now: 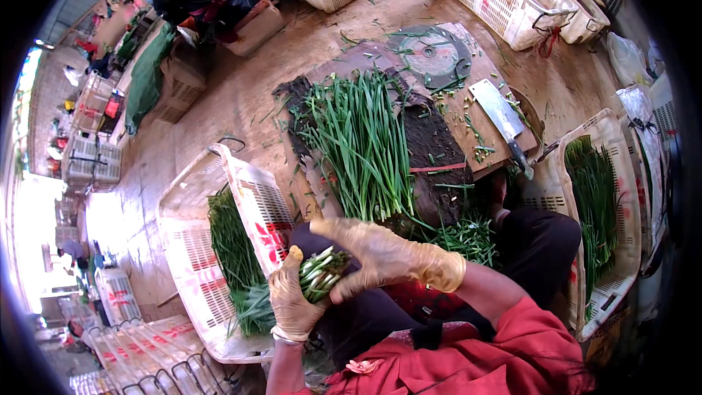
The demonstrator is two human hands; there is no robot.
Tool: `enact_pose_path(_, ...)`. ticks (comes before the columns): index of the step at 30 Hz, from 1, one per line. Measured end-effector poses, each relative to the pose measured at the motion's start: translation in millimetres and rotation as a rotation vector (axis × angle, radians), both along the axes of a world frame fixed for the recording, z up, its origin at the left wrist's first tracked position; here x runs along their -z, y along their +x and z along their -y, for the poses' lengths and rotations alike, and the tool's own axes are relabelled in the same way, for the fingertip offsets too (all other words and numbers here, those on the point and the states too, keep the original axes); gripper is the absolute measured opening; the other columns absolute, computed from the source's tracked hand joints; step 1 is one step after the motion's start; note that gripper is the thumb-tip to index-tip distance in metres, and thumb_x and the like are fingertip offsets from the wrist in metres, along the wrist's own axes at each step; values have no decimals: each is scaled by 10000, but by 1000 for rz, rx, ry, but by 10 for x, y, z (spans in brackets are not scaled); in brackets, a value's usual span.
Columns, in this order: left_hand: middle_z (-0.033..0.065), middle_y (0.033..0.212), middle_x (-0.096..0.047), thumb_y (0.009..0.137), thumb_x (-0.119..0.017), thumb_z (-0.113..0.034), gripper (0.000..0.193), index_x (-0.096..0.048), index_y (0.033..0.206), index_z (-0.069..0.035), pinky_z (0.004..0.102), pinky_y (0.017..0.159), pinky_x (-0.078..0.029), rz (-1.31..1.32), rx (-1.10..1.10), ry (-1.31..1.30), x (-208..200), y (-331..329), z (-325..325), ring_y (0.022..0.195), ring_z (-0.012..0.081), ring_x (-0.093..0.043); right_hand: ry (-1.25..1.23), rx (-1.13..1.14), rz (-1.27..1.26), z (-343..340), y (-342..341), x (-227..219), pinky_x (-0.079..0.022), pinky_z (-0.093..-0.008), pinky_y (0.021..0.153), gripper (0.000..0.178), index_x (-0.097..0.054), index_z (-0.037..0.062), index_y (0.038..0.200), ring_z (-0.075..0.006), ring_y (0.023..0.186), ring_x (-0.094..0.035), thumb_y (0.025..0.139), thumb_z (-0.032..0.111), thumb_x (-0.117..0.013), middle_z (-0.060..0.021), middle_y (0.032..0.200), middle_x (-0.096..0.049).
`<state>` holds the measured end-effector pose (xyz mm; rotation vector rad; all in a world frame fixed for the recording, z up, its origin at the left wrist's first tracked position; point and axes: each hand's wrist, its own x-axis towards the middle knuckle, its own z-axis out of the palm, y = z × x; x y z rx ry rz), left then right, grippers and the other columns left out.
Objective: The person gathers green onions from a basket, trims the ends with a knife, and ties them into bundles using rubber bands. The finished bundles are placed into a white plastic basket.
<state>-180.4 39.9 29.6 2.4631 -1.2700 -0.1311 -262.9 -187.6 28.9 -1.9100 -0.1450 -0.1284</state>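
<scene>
Head view, clock-face from picture centre: one bundle of green stalks (320, 276), at seven o'clock, gripped in the gloved left hand (294, 300); gloved right hand (380, 252), fingers spread, nothing held, beside the stalk ends, contact unclear. Loose leaf pile (358, 139), at twelve; cleaver (499, 111), at two; white basket (259, 201) of cut greens (232, 238), at eight.

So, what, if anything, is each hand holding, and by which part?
Left hand: a bunch of greens, near its pale stem ends. Right hand: open beside those ends, apparently holding nothing.
</scene>
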Motion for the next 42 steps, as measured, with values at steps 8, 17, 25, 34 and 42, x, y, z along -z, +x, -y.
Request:
enact_pose_path(8,183,1251,-509,581,-838,-413,1058,-305,1399,-6,485,981,-336,103,47,90,-14,-29,176,1155,333,-502,166,259,-68,-479,340,420,-394,-368,991,572,-505,34,1296,-238,1146,-517,917,454,-589,-108,1189,-585)
enact_pose_path(17,143,901,-658,637,-826,-259,614,-583,1156,-39,418,741,-520,49,-160,-142,43,-9,69,815,331,-659,-212,1121,-77,1618,-801,953,-470,-360,912,537,-568,35,1225,-213,1065,-589,788,257,-787,-100,1141,-624)
enact_pose_path(25,145,873,-661,659,-799,-216,535,-578,1108,-30,399,696,-530,118,205,-89,-502,128,1363,755,323,-667,-944,1183,-869,2668,-1681,1500,-504,-461,822,510,-546,75,1269,-361,1024,-596,770,122,-641,-177,1091,-608)
enact_pose_path(34,223,846,-671,673,-696,-233,368,-591,962,-32,473,713,-538,34,536,249,834,-153,4312,796,394,-669,-420,1334,-656,2699,-1481,1323,-505,-461,867,701,-421,-9,1335,-400,1044,-613,695,102,-686,-256,1076,-636)
enact_pose_path(42,205,1028,-683,612,-756,-337,549,-631,1054,-36,429,843,-528,-73,441,544,1140,-349,4668,970,344,-669,-236,1412,-258,2454,-1721,1380,-510,-421,837,425,-540,-18,1222,-413,1008,-621,906,256,-615,-274,1069,-632)
